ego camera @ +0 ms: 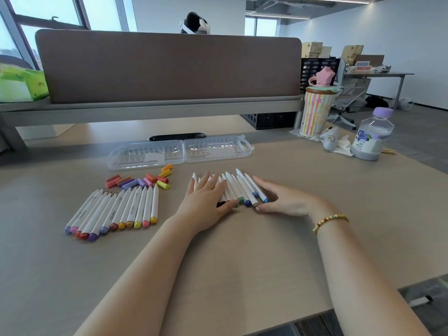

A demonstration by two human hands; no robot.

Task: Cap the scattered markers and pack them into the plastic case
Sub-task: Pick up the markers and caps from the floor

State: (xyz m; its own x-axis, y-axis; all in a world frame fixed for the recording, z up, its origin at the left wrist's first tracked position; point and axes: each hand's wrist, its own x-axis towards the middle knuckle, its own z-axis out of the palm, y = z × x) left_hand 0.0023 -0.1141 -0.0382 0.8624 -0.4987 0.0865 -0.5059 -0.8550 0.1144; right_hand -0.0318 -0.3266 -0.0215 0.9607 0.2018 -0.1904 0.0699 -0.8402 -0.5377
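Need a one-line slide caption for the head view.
Both hands, left hand and right hand, gather a marker row beside loose caps, open plastic case behind.

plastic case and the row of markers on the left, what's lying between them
In the head view, a loose pile of colored caps lies on the table between the open plastic case and the left row of markers, close to the markers' tips.

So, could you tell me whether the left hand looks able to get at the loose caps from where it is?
Probably yes. The left hand rests flat on the right bunch of markers, and the loose caps lie on bare table just to its left, with nothing between them.
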